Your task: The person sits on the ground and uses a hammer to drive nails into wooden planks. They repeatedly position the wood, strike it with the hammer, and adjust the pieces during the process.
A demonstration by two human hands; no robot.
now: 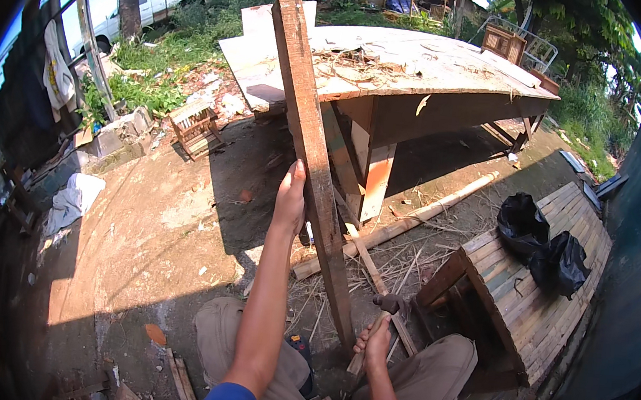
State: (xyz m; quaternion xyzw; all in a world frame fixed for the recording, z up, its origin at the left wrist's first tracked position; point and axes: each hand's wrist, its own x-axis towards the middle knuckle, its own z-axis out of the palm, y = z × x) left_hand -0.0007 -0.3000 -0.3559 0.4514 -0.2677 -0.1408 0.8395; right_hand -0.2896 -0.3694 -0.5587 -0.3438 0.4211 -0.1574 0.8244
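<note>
A long, squared wooden beam (309,129) stands nearly upright in front of me, leaning so its top tilts left and away. My left hand (290,201) grips its side about halfway up, with the fingers partly hidden behind the wood. Down by the beam's lower end, my right hand (374,345) is wrapped around the wooden handle of a hammer (388,304). The dark hammer head points up and away from me, beside the beam and apart from it. My knees are on both sides of the beam's foot.
A large worktable (442,61) with wood shavings stands ahead. On the right is a slatted bamboo bench (550,299) bearing black plastic bags (525,226). A bamboo pole (435,209) and thin strips lie across the ground. A small wooden frame (195,128) sits at left.
</note>
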